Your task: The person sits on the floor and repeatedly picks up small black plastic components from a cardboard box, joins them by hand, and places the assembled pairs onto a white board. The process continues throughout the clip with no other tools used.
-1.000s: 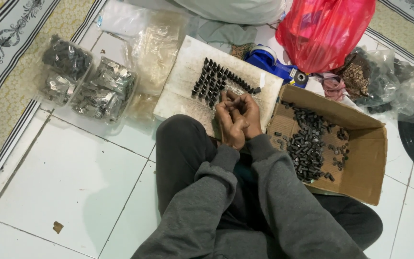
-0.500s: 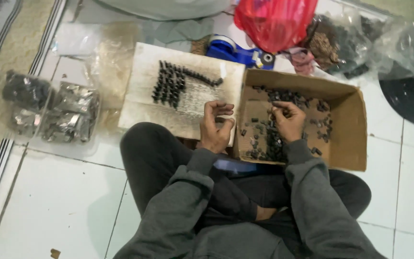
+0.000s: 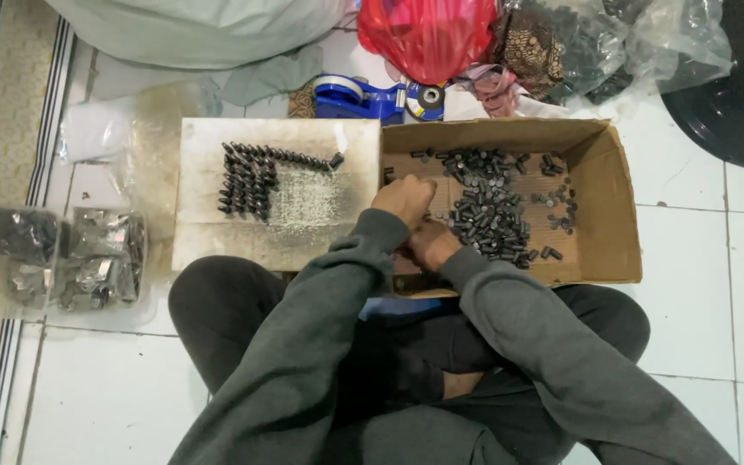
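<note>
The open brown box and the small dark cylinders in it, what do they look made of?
The open brown box looks like corrugated cardboard: matte, with creased flaps. The small dark cylinders look like metal or hard rubber; too small to tell. Both hands, left and right, are over them.

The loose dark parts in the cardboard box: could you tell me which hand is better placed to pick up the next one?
Probably the right hand: it lies low in the cardboard box, right beside the pile of dark parts. The left hand is over the box's left end, where few parts lie.
</note>
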